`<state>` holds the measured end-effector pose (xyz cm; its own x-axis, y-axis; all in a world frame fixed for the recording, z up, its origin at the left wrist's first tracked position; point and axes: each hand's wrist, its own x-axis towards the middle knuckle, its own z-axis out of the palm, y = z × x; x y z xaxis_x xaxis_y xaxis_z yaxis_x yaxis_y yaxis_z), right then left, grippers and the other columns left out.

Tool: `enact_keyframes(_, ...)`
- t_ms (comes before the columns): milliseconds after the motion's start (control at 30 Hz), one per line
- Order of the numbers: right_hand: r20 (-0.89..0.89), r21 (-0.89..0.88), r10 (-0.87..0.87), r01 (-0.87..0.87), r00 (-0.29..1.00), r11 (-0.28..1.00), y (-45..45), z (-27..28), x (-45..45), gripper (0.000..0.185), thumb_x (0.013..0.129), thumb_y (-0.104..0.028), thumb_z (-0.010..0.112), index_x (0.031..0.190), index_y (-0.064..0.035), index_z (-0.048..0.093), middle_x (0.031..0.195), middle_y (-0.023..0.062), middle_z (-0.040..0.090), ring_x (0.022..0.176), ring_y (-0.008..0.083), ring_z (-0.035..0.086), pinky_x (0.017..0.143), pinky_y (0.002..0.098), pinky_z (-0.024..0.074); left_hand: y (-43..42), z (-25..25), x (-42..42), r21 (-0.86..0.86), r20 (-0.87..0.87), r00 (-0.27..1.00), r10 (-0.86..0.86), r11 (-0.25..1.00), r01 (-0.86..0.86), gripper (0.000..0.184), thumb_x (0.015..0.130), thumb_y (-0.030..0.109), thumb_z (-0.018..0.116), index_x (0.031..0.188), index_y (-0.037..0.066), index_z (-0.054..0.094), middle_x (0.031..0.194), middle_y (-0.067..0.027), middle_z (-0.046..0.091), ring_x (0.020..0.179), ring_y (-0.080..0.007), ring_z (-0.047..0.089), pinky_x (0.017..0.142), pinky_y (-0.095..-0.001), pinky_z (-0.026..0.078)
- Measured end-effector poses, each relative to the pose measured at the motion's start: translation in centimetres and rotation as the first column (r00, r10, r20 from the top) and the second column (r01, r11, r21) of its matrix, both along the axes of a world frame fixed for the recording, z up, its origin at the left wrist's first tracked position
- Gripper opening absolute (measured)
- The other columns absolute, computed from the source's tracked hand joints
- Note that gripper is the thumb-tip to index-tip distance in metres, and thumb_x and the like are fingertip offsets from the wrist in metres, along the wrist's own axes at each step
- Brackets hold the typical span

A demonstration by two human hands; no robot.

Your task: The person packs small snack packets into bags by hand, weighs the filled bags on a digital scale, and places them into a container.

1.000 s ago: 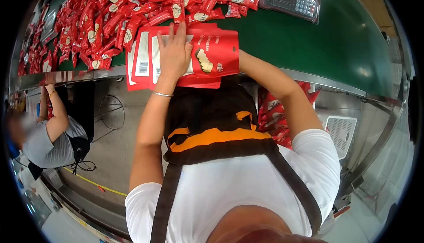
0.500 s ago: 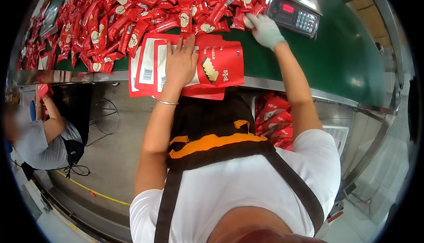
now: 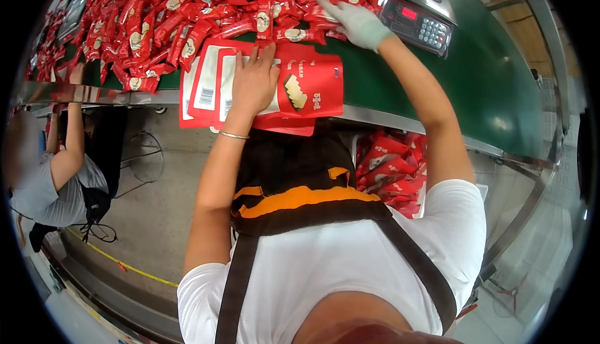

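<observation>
My bare left hand (image 3: 256, 84) lies flat, fingers spread, on overlapping flat red pouches (image 3: 325, 88) at the table's near edge. The top pouch at right shows a picture of pale yellow snack pieces; those to the left show white label panels with barcodes. My right hand (image 3: 359, 26), in a pale glove, reaches over the near right side of a heap of small red packets (image 3: 263, 24). Its fingers are stretched out to the left, slightly blurred, with no packet seen in them. Whether the fingertips touch the packets is hard to tell.
A digital scale (image 3: 415, 22) with a red display stands right of the heap on the green table (image 3: 481, 88). Below the metal edge, a container holds filled red bags (image 3: 390, 169). At left, another person (image 3: 59, 175) in grey works at the same table.
My right hand has moved left from beside the scale, over the packets, its fingers now extended. My left hand stays on the pouches. The other person's arm has risen to the table.
</observation>
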<state>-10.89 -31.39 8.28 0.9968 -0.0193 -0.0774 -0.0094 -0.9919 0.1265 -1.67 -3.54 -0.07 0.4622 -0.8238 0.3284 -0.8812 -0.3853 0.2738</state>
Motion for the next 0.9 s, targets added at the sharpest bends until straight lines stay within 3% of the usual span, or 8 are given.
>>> enact_keyframes(33,0.033,0.241,-0.208,0.194,0.978,0.951,0.4,0.6,-2.9,0.078,0.085,-0.012,0.065,0.152,-0.0222,0.025,0.113,0.0195,0.059,0.105,0.0357,0.059,0.093,0.0449,0.0470,0.0,0.0,0.0,0.011,-0.013,1.000,0.009,1.000,-0.008,0.052,0.098,0.028,0.043,0.143,0.002,0.041,0.132,-0.0184,0.058,0.130,-0.0357,0.049,0.114,-0.0553,0.023)
enact_keyframes(133,-0.082,0.169,-0.446,0.454,0.891,0.875,1.8,-4.8,-11.5,0.074,0.089,-0.016,0.063,0.152,-0.0182,0.025,0.111,0.0223,0.058,0.103,0.0381,0.059,0.087,0.0443,0.0497,0.1,-0.5,0.0,-0.019,-0.033,0.999,-0.007,1.000,0.006,0.050,0.098,0.026,0.043,0.141,0.001,0.042,0.139,-0.0164,0.053,0.130,-0.0355,0.049,0.114,-0.0553,0.024)
enact_keyframes(200,0.233,0.410,-0.365,0.250,0.901,0.877,1.1,-7.4,-14.5,0.073,0.088,-0.017,0.064,0.151,-0.0181,0.027,0.111,0.0195,0.058,0.102,0.0376,0.058,0.088,0.0446,0.0487,0.2,-0.3,0.3,-0.008,-0.044,0.999,-0.003,1.000,0.003,0.050,0.098,0.026,0.043,0.141,0.001,0.042,0.140,-0.0161,0.053,0.130,-0.0358,0.049,0.114,-0.0553,0.024)
enact_keyframes(300,0.090,0.431,-0.470,0.391,0.878,0.813,1.3,-6.8,-16.3,0.072,0.086,-0.014,0.066,0.150,-0.0190,0.033,0.111,0.0173,0.059,0.102,0.0370,0.058,0.088,0.0441,0.0483,0.2,-0.5,0.3,-0.039,-0.102,0.995,-0.006,0.999,0.002,0.050,0.098,0.026,0.044,0.141,0.001,0.042,0.140,-0.0159,0.052,0.130,-0.0361,0.048,0.114,-0.0573,0.022)
enact_keyframes(433,0.237,0.677,-0.348,0.103,0.907,0.728,5.2,-4.3,-17.7,0.059,0.083,-0.008,0.066,0.140,-0.0120,0.050,0.109,0.0172,0.061,0.099,0.0367,0.059,0.087,0.0400,0.0483,0.1,0.5,-0.7,0.109,-0.031,0.980,0.196,0.975,-0.192,0.052,0.097,0.030,0.043,0.145,0.011,0.040,0.147,-0.0081,0.047,0.140,-0.0379,0.035,0.109,-0.0714,0.015)
enact_keyframes(567,0.134,0.627,-0.285,0.142,0.949,0.766,6.4,-5.4,-13.4,0.055,0.080,-0.008,0.067,0.134,-0.0105,0.055,0.113,0.0177,0.062,0.101,0.0377,0.060,0.088,0.0403,0.0488,0.1,-0.3,-0.1,0.094,-0.127,0.983,0.132,0.988,-0.121,0.054,0.097,0.032,0.042,0.149,0.016,0.038,0.149,-0.0059,0.045,0.141,-0.0385,0.032,0.108,-0.0725,0.017)
enact_keyframes(667,0.351,0.543,-0.179,-0.044,0.919,0.839,5.8,-7.4,-9.9,0.057,0.080,-0.009,0.065,0.135,-0.0150,0.053,0.103,0.0165,0.062,0.094,0.0364,0.061,0.081,0.0438,0.0511,-0.1,-0.8,0.1,0.127,-0.120,0.985,0.124,0.986,-0.109,0.054,0.097,0.031,0.041,0.149,0.015,0.039,0.150,-0.0078,0.044,0.140,-0.0386,0.034,0.109,-0.0691,0.021)
enact_keyframes(900,0.071,0.826,-0.359,0.147,0.931,0.544,5.0,-0.1,-14.4,0.057,0.078,-0.004,0.065,0.134,-0.0061,0.057,0.104,0.0163,0.066,0.092,0.0283,0.065,0.084,0.0339,0.0515,0.3,0.2,-0.1,0.097,-0.161,0.976,0.147,0.986,-0.132,0.051,0.098,0.031,0.039,0.145,0.010,0.045,0.148,-0.0094,0.046,0.141,-0.0391,0.033,0.109,-0.0675,0.022)
